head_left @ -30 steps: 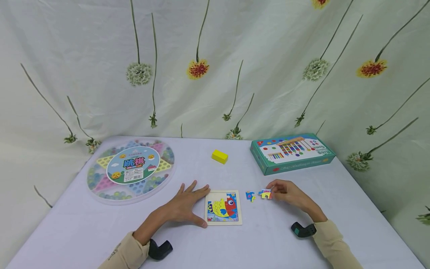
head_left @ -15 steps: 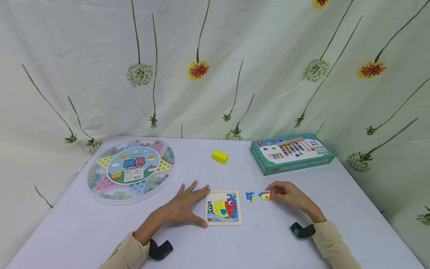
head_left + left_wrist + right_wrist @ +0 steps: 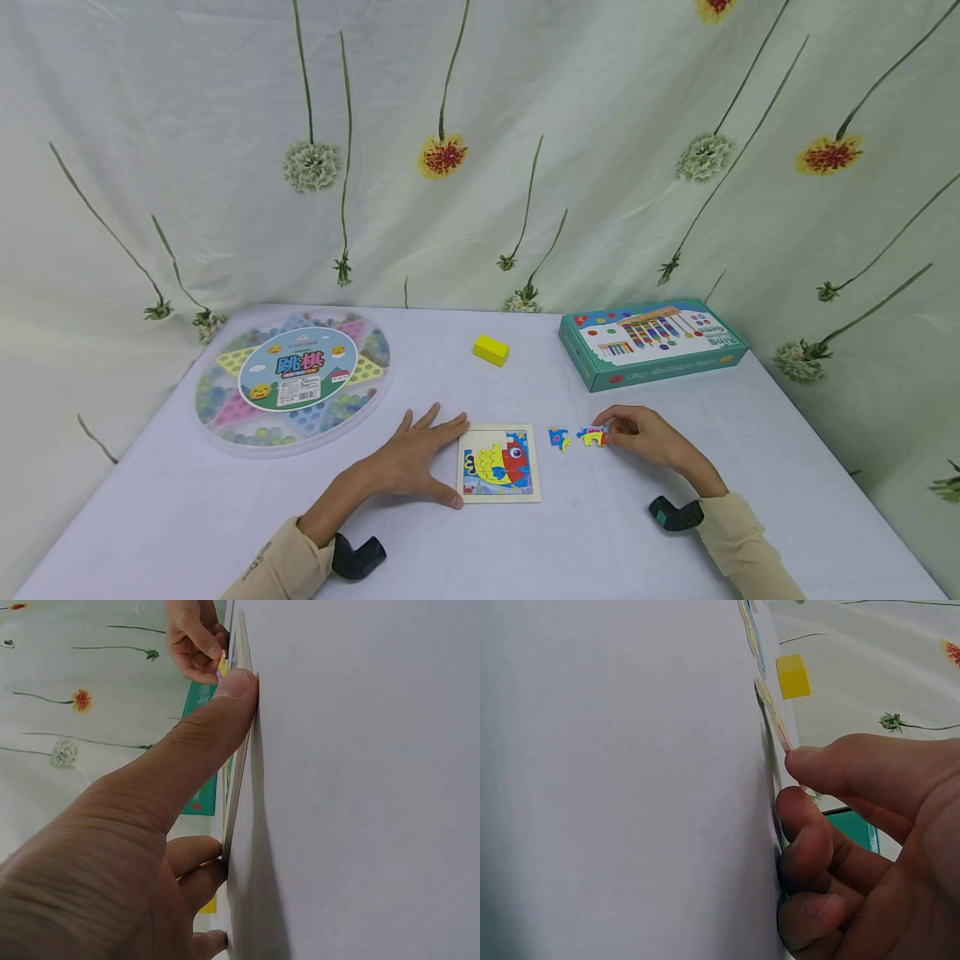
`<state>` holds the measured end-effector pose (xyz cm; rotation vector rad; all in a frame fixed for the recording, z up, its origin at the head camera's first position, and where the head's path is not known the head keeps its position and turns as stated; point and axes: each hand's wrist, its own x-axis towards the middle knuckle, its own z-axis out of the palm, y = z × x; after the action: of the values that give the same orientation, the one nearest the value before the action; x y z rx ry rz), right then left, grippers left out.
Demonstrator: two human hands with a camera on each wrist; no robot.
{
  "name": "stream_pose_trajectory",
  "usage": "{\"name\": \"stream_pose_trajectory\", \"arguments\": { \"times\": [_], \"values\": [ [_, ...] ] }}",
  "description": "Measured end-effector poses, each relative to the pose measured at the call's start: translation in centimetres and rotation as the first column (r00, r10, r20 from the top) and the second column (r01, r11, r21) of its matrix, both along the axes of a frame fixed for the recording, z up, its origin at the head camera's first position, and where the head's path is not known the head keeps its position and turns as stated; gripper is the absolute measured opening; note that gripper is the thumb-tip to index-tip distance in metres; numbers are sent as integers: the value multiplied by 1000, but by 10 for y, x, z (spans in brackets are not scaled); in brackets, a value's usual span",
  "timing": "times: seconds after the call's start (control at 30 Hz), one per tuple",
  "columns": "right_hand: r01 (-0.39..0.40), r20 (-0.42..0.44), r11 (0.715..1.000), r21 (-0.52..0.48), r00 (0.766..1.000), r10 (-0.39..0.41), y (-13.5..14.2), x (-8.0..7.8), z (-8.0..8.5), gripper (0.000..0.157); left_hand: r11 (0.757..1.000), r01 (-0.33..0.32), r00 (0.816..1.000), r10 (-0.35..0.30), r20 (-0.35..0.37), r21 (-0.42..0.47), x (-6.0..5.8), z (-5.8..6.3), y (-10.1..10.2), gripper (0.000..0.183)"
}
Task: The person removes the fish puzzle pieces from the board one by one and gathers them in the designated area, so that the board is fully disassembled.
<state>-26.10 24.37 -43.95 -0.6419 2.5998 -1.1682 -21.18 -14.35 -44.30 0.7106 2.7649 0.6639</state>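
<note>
A square jigsaw puzzle (image 3: 497, 467) with a pale wooden frame lies on the table, showing a yellow and red fish. Part of its upper left is bare wood. My left hand (image 3: 411, 457) rests at the frame's left side with spread fingers, thumb at the near corner and index finger at the far one. To the right, my right hand (image 3: 647, 433) pinches a puzzle piece (image 3: 591, 436) between thumb and fingers; the right wrist view shows this piece (image 3: 774, 716) tilted, one end lifted off the cloth. Another loose piece (image 3: 558, 438) lies between it and the frame.
A yellow block (image 3: 491, 350) sits behind the puzzle. At the back left is a round Chinese checkers set (image 3: 300, 367) with marbles. A green game box (image 3: 652, 342) stands at the back right, before a flowered curtain (image 3: 480, 167).
The pinched piece has tipped slightly in my right hand, so its printed face shows more clearly. My left hand and the puzzle frame stay where they were.
</note>
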Motion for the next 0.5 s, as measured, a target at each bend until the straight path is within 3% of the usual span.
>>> {"name": "stream_pose_trajectory", "arguments": {
  "times": [0.5],
  "values": [
    [9, -18, 1000, 21, 1000, -9, 0, 1, 1, 21, 1000, 0, 1000, 0, 7, -10, 0, 1, 1, 105]
  ]
}}
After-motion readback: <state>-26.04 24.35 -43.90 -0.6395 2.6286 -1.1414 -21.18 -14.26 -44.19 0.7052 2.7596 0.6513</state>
